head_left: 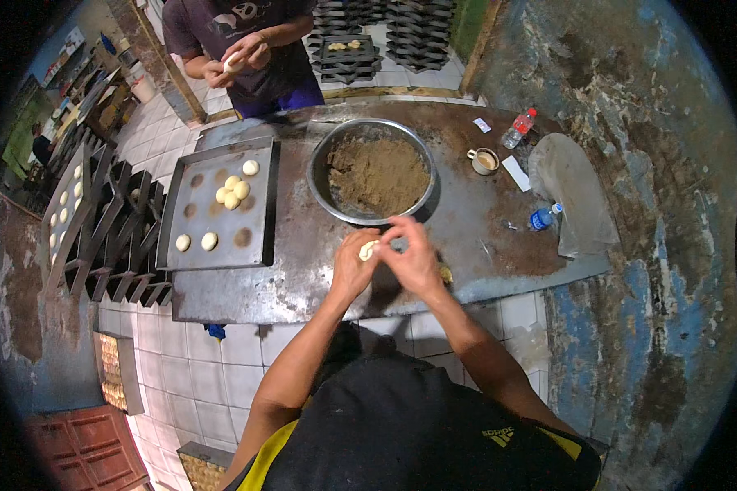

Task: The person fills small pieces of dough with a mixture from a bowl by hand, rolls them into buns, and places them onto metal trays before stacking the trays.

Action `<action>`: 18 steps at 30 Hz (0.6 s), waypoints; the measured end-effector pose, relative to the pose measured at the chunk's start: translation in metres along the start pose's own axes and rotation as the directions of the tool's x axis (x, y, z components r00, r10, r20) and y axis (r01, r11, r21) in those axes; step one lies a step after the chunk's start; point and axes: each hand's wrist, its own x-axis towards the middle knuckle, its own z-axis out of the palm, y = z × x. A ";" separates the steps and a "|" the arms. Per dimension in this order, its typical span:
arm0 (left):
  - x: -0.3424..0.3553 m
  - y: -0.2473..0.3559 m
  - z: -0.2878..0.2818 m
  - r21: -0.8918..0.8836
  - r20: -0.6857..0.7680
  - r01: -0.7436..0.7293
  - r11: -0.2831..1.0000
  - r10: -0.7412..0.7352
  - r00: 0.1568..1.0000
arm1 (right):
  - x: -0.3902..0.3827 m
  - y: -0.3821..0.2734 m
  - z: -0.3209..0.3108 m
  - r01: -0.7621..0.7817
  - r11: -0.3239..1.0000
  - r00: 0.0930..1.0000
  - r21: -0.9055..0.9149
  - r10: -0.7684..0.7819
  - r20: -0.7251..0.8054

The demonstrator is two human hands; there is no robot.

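Tray [258,176] at 9 o'clock: 6 dough balls [232,193], 4 clustered, 2 near its front edge. 1 metal bowl [319,164] of brown filling at 12. 2 plastic bottles [518,128] and 1 cup [484,160] at 2. 1 dough piece [368,250] at center. 2 people in view.

Pale cream dough ball [369,250]; brown filling [378,176] in silver bowl [323,155]; grey tray [258,204] with brown spots; desk [303,282] dull grey, rust-stained; blue-capped bottle [542,218]; white floor tiles [192,368].
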 end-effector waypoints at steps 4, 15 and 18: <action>-0.024 0.031 -0.001 -0.274 0.164 0.268 0.924 -0.230 0.959 | -0.027 0.022 -0.011 -0.332 0.724 0.932 0.605 0.352 0.091; -0.075 0.019 -0.090 -0.127 0.104 0.550 0.826 -0.540 0.835 | -0.025 -0.052 0.049 -0.114 0.824 0.973 0.555 -0.020 0.230; -0.088 0.008 -0.106 -0.467 0.069 0.535 0.704 -0.574 0.816 | -0.043 -0.077 0.082 0.156 0.943 0.978 0.295 -0.190 0.090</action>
